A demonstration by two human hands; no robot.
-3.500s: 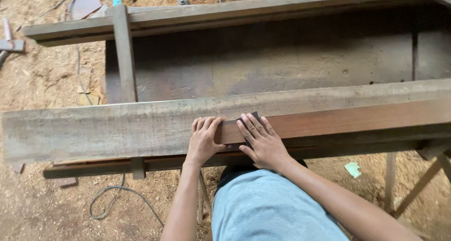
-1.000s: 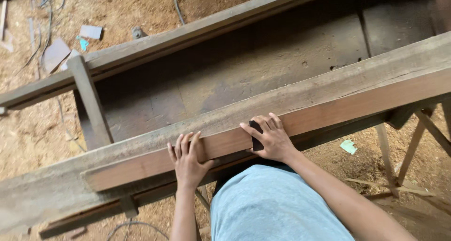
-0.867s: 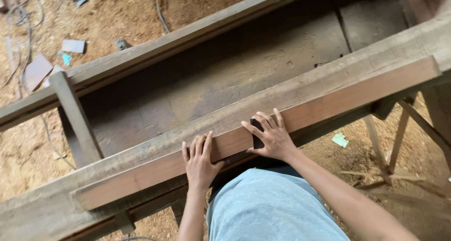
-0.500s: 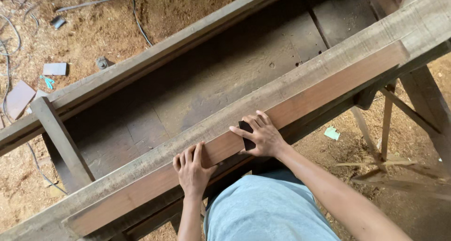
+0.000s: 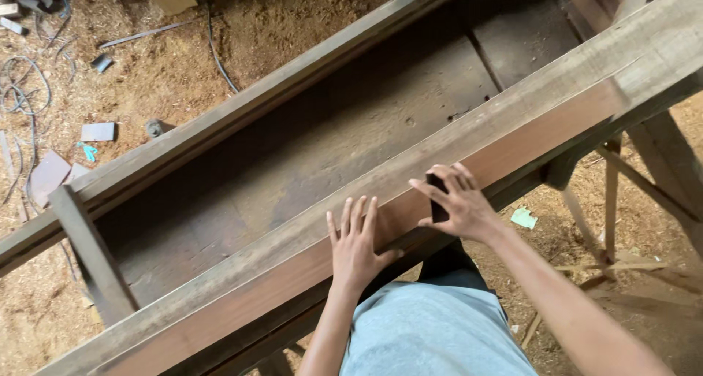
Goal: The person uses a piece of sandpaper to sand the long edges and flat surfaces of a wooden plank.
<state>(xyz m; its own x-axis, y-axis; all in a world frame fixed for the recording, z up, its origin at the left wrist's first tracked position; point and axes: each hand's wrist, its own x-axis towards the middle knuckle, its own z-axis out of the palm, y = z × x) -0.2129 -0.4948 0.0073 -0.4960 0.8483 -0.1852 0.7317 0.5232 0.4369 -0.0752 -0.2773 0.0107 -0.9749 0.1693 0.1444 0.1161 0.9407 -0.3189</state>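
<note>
A long reddish-brown wooden plank point(image 5: 527, 138) lies along a weathered grey beam point(image 5: 644, 39) of a timber frame, running diagonally from lower left to upper right. My left hand point(image 5: 355, 244) rests flat on the plank, fingers spread. My right hand point(image 5: 454, 204) presses a small dark block point(image 5: 437, 200), probably an abrasive pad, against the plank's face just right of the left hand.
Behind the plank is a dark wooden board point(image 5: 329, 142) and a second long beam point(image 5: 220, 123). The ground is covered in sawdust point(image 5: 168, 54) with cables point(image 5: 22, 90), wood scraps point(image 5: 97, 131) and a green scrap point(image 5: 523, 218). Trestle legs point(image 5: 611, 200) stand at right.
The view has turned, so the plank now runs more steeply diagonal. Both hands stayed on the plank, the right hand shifting the dark block slightly along it.
</note>
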